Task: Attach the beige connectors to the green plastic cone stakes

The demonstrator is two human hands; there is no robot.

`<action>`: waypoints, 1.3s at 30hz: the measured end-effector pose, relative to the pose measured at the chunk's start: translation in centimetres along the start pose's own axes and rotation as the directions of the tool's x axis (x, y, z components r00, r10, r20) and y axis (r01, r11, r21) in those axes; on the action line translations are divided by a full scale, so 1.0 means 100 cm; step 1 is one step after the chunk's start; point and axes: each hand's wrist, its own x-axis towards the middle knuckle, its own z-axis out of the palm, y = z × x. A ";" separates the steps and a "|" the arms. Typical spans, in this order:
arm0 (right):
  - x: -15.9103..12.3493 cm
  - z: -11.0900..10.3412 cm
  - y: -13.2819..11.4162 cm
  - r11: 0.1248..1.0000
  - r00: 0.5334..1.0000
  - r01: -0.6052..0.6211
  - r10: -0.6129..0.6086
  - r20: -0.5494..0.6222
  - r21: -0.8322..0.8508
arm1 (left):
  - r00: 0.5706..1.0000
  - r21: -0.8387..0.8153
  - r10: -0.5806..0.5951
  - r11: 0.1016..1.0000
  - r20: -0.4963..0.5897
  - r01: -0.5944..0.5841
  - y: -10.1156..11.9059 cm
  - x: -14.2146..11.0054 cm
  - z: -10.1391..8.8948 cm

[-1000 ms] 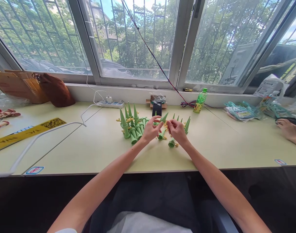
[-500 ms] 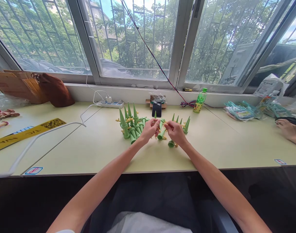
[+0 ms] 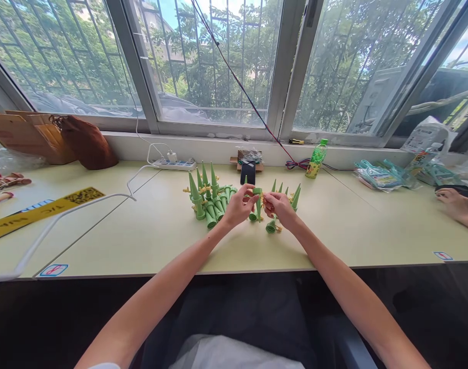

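Turned over since the earliest frame, the green cone (image 3: pixel 258 206) now hangs tip down with its wide end uppermost, where before its point aimed up and to the right. That brings the wide end level with the fingertips of both hands, which suggests the work has passed to that end of the piece.

From the left, a yellow strip (image 3: pixel 45 212) and a brown bag (image 3: pixel 88 143) lie well apart from the work. A power strip (image 3: pixel 175 165) sits at the far side of the table (image 3: pixel 142 241). Nearer is a cluster of green cones (image 3: pixel 214 193), some upright and some lying down, with yellow fittings among them.

Just right of the cluster, the person's left hand (image 3: pixel 239 207) is partly curled, thumb and fingers pinching the turned cone near its wide end. The right hand (image 3: pixel 280 207) comes in from the other side, fingers bent towards the cone; whether they grip a small part is too small to tell. Below it lies another cone (image 3: pixel 271 227); just beyond stand upright cones (image 3: pixel 296 196).

Farther right are a green bottle (image 3: pixel 316 160), wrapped packets (image 3: pixel 380 177) and another person's hand (image 3: pixel 454 204).
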 end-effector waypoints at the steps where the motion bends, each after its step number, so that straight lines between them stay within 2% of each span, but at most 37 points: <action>1: 0.000 0.000 0.000 1.000 1.000 0.009 -0.009 -0.011 -0.008 | 1.000 0.006 -0.001 1.000 -0.004 0.001 0.000 0.000 0.001; 5: 0.001 0.000 0.005 0.972 0.984 0.132 -0.152 -0.092 -0.192 | 0.995 -0.023 -0.067 0.998 -0.070 0.066 0.000 0.002 0.002; 9: 0.000 -0.001 0.008 0.844 0.935 0.264 -0.342 -0.089 -0.466 | 0.977 -0.198 -0.183 0.967 -0.113 0.158 -0.001 0.005 0.001; 12: -0.002 -0.001 0.007 0.767 0.903 0.341 -0.429 -0.039 -0.544 | 0.960 -0.335 -0.276 0.910 -0.042 0.246 0.003 0.005 -0.001; 16: -0.003 0.000 0.005 0.719 0.868 0.413 -0.496 0.004 -0.559 | 0.943 -0.400 -0.321 0.856 0.085 0.327 0.009 0.004 -0.002; 22: -0.002 -0.002 0.008 0.696 0.856 0.448 -0.516 0.043 -0.562 | 0.923 -0.513 -0.341 0.768 0.180 0.384 0.012 0.005 -0.002; 28: -0.002 -0.003 0.010 0.724 0.872 0.427 -0.488 0.035 -0.543 | 0.918 -0.547 -0.327 0.737 0.224 0.396 0.011 0.005 -0.006; 33: -0.005 -0.002 0.007 0.738 0.898 0.382 -0.439 0.034 -0.556 | 0.939 -0.494 -0.274 0.800 0.207 0.342 0.015 0.003 -0.007; 39: -0.006 -0.001 0.002 0.837 0.948 0.281 -0.319 -0.001 -0.469 | 0.974 -0.356 -0.171 0.909 0.150 0.215 0.019 -0.001 -0.005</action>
